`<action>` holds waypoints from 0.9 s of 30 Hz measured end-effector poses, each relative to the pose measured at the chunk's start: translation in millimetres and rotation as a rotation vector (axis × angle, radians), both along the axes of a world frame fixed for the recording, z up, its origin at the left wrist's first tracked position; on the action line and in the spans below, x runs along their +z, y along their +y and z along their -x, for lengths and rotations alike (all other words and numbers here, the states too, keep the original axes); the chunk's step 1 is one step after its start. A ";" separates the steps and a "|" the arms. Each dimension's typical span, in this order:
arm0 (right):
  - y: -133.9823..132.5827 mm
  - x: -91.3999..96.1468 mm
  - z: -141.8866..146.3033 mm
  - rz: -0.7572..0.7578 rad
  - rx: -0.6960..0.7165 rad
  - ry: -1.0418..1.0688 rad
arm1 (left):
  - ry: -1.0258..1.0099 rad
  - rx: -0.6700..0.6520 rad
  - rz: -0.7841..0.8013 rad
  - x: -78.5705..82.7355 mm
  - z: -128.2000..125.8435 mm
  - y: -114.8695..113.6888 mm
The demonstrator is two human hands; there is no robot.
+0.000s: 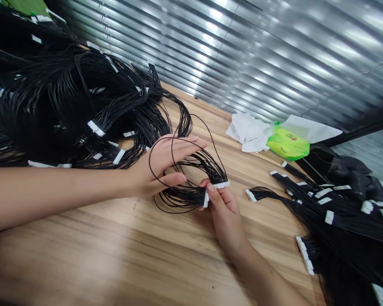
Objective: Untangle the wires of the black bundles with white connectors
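A looped black wire harness (191, 182) with two white connectors (221, 185) lies between my hands over the wooden table (115, 246). My right hand (225, 212) pinches the connector ends, fingers closed on them. My left hand (166, 163) has its fingers stretched out through the wire loop, the thumb under several strands.
A big tangled heap of black harnesses (60, 102) with white connectors covers the table's left. Another pile of harnesses (338, 212) lies at the right. Crumpled white paper (249, 131) and a green packet (289, 144) sit by the corrugated metal wall (274, 55).
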State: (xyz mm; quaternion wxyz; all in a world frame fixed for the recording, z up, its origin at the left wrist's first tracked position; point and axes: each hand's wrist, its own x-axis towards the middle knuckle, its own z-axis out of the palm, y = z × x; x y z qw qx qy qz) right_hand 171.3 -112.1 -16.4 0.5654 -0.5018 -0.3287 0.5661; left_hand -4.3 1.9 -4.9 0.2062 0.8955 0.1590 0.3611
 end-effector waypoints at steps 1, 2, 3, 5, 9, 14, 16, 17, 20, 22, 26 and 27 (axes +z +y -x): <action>0.3 -1.0 -0.3 -0.006 -0.020 0.005 | 0.053 0.024 -0.023 0.4 0.0 -1.4; 0.3 -1.7 -0.5 -0.009 -0.035 0.006 | 0.086 0.046 -0.042 0.9 -0.2 -2.8; 0.1 -2.1 -0.8 -0.009 -0.047 0.005 | 0.098 0.062 -0.056 1.3 -0.5 -3.9; -0.8 -2.2 -1.1 0.006 -0.061 0.004 | 0.074 0.085 -0.059 1.9 -1.3 -4.9; -1.4 -0.7 -0.9 0.020 -0.061 -0.008 | 0.000 0.082 -0.078 3.6 -2.2 -5.8; 0.2 0.8 -0.3 0.019 -0.075 0.001 | 0.006 0.043 -0.114 6.4 -1.8 -10.1; 0.3 1.1 -0.5 0.017 -0.074 0.000 | 0.016 0.047 -0.144 5.9 -1.8 -10.0; 0.3 1.1 -0.6 0.014 -0.075 -0.002 | 0.020 0.052 -0.157 5.3 -1.9 -9.3; 0.1 0.7 -1.0 0.013 -0.092 0.001 | 0.026 0.093 -0.208 3.3 -2.1 -5.7; 0.2 0.4 -1.1 0.014 -0.104 0.004 | -0.005 0.135 -0.270 2.3 -1.9 -2.9; 0.5 0.2 -1.3 0.014 -0.105 -0.019 | -0.077 0.168 -0.457 0.7 -0.5 2.0; 0.6 0.2 -1.3 0.016 -0.105 -0.028 | -0.079 0.164 -0.494 0.4 0.0 2.8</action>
